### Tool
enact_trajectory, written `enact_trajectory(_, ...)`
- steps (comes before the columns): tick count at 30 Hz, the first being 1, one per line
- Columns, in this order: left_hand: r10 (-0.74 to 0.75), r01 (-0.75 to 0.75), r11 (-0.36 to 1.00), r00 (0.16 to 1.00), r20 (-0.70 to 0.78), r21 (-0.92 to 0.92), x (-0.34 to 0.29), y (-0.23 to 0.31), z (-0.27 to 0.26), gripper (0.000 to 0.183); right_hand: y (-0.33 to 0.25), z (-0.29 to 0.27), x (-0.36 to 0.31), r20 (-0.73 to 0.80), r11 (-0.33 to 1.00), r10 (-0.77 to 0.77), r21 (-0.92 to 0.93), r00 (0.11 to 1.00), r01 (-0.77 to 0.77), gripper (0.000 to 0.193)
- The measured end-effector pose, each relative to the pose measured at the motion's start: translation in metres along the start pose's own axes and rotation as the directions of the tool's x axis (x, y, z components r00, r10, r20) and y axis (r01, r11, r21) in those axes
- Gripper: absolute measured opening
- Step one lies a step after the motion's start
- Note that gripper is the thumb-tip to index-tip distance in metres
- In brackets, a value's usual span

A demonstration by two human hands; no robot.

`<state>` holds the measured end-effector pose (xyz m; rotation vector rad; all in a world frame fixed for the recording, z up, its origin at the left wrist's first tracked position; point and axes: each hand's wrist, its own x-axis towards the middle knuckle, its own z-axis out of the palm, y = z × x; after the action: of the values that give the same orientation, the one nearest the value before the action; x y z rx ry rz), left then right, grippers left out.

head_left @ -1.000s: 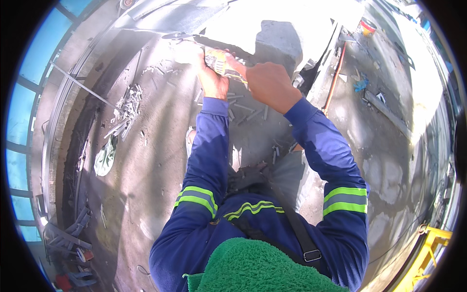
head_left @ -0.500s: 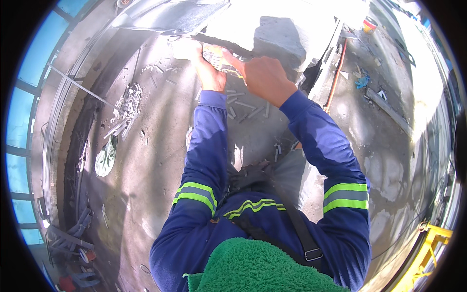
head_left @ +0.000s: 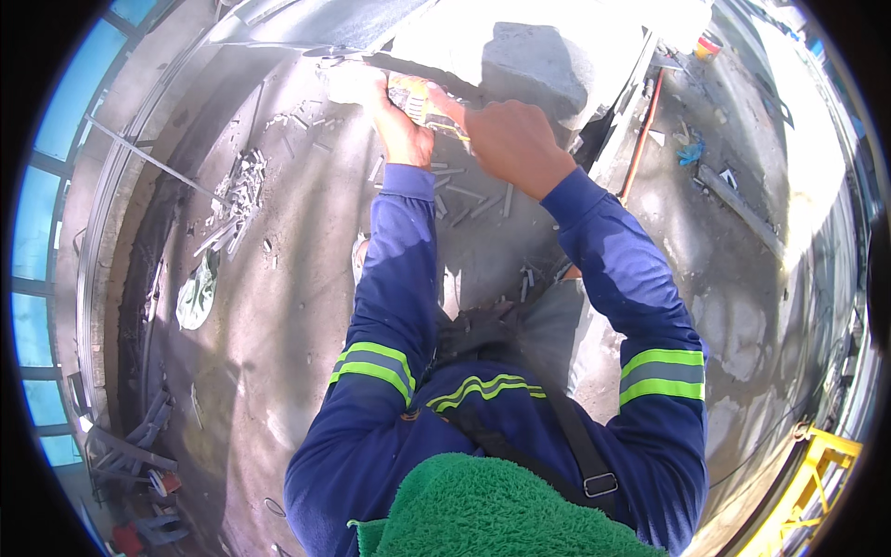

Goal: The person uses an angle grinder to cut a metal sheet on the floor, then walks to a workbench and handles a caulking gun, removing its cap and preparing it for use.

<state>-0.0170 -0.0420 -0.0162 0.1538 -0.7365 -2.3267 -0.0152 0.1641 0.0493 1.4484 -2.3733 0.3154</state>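
Note:
Both my hands are at the top middle, closed round an orange and dark hand-held power tool (head_left: 422,104). My left hand (head_left: 401,132) wraps the tool's left end, where strong glare washes out the fingers and the working tip. My right hand (head_left: 517,147) grips the rear end, its fingers curled tight. Which kind of power tool it is I cannot tell. Just beyond the tool lies a brightly lit pale slab or sheet (head_left: 445,42), with a dark edge towards me. Whether the tool touches it is lost in the glare.
Cut strips (head_left: 473,200) are strewn on the floor below my hands; a heap of offcuts (head_left: 243,190) lies left. A pale green bag (head_left: 198,295) is near it. At right are an orange rod (head_left: 645,135), a blue scrap (head_left: 690,153) and a yellow metal frame (head_left: 817,483).
The hands keep their grip on the power tool, and my right hand sits very slightly lower and further right. The view has shifted a little; nothing was let go.

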Motion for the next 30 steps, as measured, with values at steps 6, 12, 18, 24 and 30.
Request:
enact_trajectory(6,-0.003,0.003,1.000,1.000,0.007,-0.022,-0.008,0.002,-0.004,0.031,-0.006,-0.005,-0.006,0.030,0.998,0.041,0.044,0.999,-0.042,0.088)
enact_trajectory(12,-0.031,0.031,0.999,1.000,0.001,-0.025,-0.010,-0.004,-0.004,0.032,-0.002,-0.006,-0.014,-0.046,1.000,0.009,0.014,0.999,-0.008,0.081)
enact_trajectory(18,-0.043,0.041,0.999,0.993,-0.108,-0.026,0.009,0.004,-0.006,0.024,-0.009,-0.005,0.013,0.084,0.998,0.037,-0.060,0.996,-0.032,0.086)
enact_trajectory(24,0.048,-0.054,0.996,0.996,-0.080,-0.072,-0.002,-0.006,-0.002,0.033,-0.012,-0.020,0.005,0.205,0.997,0.066,-0.046,0.977,-0.058,0.096)
enact_trajectory(30,-0.034,0.014,0.986,0.993,-0.115,-0.167,-0.002,0.002,0.006,0.033,-0.022,-0.006,0.011,0.083,0.968,-0.010,-0.248,0.996,0.031,0.088)
